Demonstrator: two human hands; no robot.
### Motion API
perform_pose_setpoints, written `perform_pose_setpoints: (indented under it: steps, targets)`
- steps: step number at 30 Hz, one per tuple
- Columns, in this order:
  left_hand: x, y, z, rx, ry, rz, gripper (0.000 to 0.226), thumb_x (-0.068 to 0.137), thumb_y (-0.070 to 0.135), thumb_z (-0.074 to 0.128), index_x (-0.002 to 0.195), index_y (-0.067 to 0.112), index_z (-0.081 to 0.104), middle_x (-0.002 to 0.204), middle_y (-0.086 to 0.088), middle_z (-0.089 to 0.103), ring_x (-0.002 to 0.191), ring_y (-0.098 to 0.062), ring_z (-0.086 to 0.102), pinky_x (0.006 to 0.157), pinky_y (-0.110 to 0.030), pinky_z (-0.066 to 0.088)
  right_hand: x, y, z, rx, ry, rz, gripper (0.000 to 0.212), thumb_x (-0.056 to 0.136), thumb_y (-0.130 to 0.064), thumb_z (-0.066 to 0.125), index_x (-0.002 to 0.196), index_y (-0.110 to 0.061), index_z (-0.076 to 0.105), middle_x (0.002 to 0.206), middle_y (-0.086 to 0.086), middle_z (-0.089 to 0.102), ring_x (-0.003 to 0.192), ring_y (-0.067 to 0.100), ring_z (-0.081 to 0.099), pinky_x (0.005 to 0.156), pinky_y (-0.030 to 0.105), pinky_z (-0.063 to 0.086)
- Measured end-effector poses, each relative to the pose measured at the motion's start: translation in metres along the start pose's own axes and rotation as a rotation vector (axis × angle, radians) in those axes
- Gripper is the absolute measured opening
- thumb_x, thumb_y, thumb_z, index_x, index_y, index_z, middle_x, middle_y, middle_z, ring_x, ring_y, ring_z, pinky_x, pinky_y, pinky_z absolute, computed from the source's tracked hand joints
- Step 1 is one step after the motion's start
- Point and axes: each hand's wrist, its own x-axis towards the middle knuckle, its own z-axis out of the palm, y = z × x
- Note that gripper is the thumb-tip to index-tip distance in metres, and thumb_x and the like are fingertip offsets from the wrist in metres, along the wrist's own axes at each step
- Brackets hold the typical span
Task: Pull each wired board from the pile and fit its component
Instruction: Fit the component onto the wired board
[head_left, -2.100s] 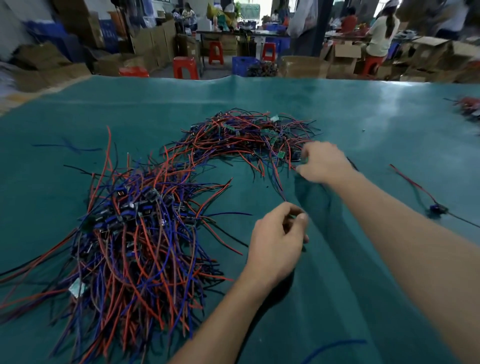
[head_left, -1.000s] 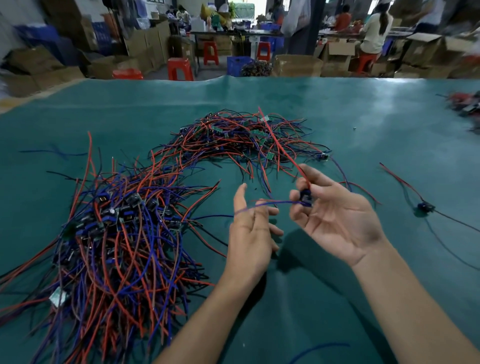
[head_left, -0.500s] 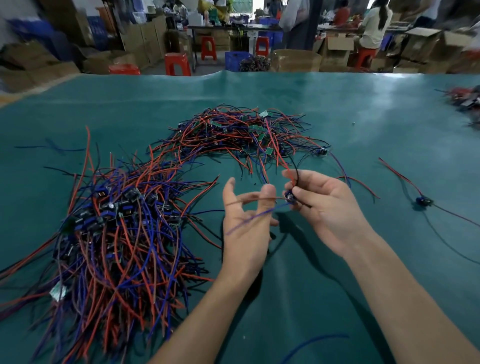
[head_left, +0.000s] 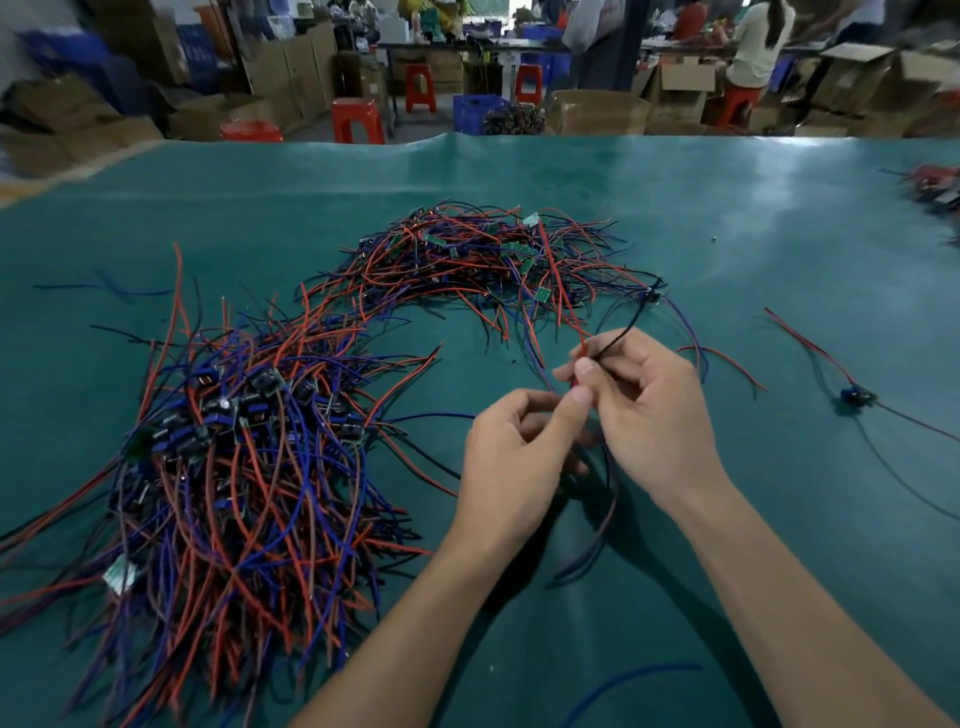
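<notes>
Held up over the teal table cover (head_left: 675, 597), just on the near side of the far pile of red, blue and black leads with small green boards (head_left: 488, 254): one thin wired board assembly (head_left: 582, 379), its board itself hidden between the fingertips, so size and face cannot be told. Pinched by the right hand (head_left: 644, 410), thumb and forefinger curled tight on the red and black leads, black lead arcing up and away toward that far pile, other leads trailing down toward the near table edge; long axis therefore roughly away-to-near. Directly beside it on the left and touching at the fingertips, the left hand (head_left: 514, 457), fingers curled, thumb tip pressed at the same spot, apparently pinching something small, though what exactly cannot be told. Probably mid-fit, with both hands equally near and the coming push running finger to finger, left to right. Left of the far pile and nearer: the bigger heap of red and blue leads with dark-bodied boards (head_left: 223, 467). Right of the far pile: a lone dark board with red and black leads (head_left: 857, 397). No brand, label or writing readable anywhere.
</notes>
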Motion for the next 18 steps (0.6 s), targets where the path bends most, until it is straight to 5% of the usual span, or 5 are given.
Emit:
perform_pose_setpoints:
  steps: [6,10,15,18]
  targets:
    - [-0.001,0.003,-0.001,-0.054,-0.026,-0.010,0.019,0.091,0.014,0.075,0.104,0.006,0.064,0.093,-0.011,0.077,0.077,-0.018,0.072,0.052,-0.022,0.052,-0.001,-0.006,0.001,0.219,-0.042,0.127,0.018,0.098,-0.004,0.061,0.091,-0.020,0.066,0.089,0.003,0.080,0.076,0.016,0.074,0.064,0.022,0.056]
    - [0.001,-0.002,-0.001,-0.043,0.011,0.034,0.017,0.087,0.008,0.077,0.098,0.011,0.064,0.086,-0.013,0.075,0.070,-0.016,0.062,0.055,-0.024,0.049,-0.003,-0.005,0.004,0.154,-0.059,0.137,0.016,0.096,-0.006,0.065,0.090,-0.021,0.068,0.087,0.002,0.080,0.075,0.019,0.075,0.066,0.031,0.061]
    - [0.004,-0.007,-0.001,0.021,0.008,0.065,0.021,0.085,-0.001,0.073,0.095,0.018,0.071,0.087,-0.004,0.076,0.072,-0.020,0.066,0.073,-0.041,0.058,-0.002,-0.003,0.003,0.148,-0.021,0.122,0.015,0.092,-0.007,0.071,0.089,-0.021,0.072,0.084,0.002,0.079,0.076,0.016,0.075,0.066,0.022,0.055]
    - [0.003,-0.008,-0.002,0.075,-0.013,0.102,0.019,0.088,0.003,0.070,0.097,0.018,0.074,0.087,-0.004,0.077,0.077,-0.029,0.072,0.070,-0.035,0.055,0.000,0.003,-0.002,-0.017,-0.037,0.103,0.004,0.086,-0.021,0.079,0.083,-0.023,0.078,0.077,-0.003,0.077,0.069,0.012,0.069,0.070,0.032,0.055]
